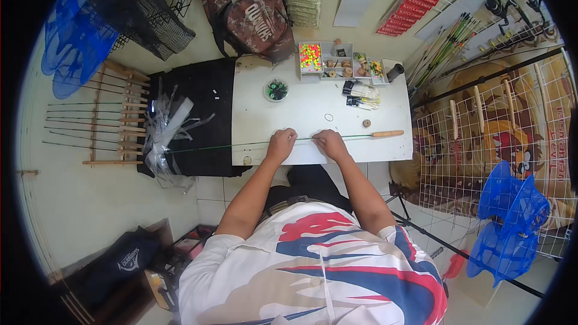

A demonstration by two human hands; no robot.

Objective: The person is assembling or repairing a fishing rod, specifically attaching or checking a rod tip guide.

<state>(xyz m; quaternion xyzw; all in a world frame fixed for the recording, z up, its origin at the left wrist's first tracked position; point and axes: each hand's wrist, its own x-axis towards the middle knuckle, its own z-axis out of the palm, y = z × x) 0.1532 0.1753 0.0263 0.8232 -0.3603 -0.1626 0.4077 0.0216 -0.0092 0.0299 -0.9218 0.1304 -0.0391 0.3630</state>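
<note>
A thin green fishing rod (pixel 360 136) lies across the front of the white table, its pale wooden-looking handle (pixel 388 133) at the right and its tip end running left over a black cloth. My left hand (pixel 282 144) is closed in a pinch on the rod's shaft. A short way to the right, my right hand (pixel 330 144) pinches the same shaft between the other hand and the handle. Whether a fine line is also between the fingers is too small to tell. Behind my right hand lie a small dark loop (pixel 329 117) and a round brown knob (pixel 366 123).
On the white table (pixel 253 108) stand a tub of green and black bits (pixel 276 90), a compartment tray (pixel 329 48) with bright beads, small packets (pixel 362 91) and a dark spool (pixel 395 72). A wooden rack (pixel 133 114) of thin rods and plastic strips (pixel 168 123) are left.
</note>
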